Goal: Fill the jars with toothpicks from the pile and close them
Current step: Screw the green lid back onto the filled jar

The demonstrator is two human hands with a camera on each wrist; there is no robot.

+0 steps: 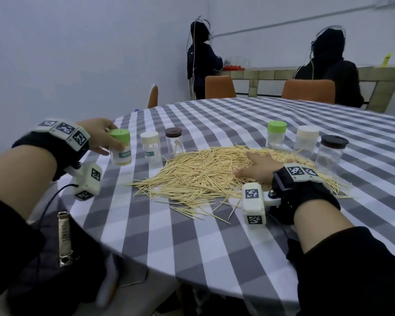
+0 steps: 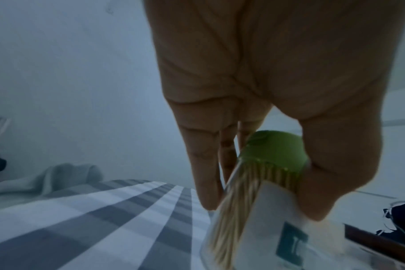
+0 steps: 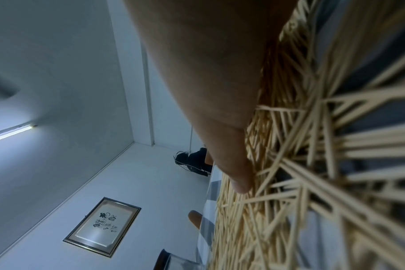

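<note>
Left hand (image 1: 98,135) grips cylindrical green-capped jar (image 1: 121,147); thin wooden toothpicks (image 1: 203,174) heaped.

Worktop (image 1: 214,236) cloth: grey-and-white check. Toothpick pile (image 1: 203,174) pale tan. Jar lids: bright green (image 1: 119,135), cream (image 1: 149,137), dark brown (image 1: 173,132), green (image 1: 276,127), cream (image 1: 307,132), dark brown (image 1: 334,141). Chairs (image 1: 308,91) orange. Sleeves (image 1: 351,270) black.

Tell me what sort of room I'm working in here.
Probably a dining or common room. A big round table under a checked tablecloth, orange chairs around it, a tiled counter along the back wall, and a framed calligraphy picture.
</note>
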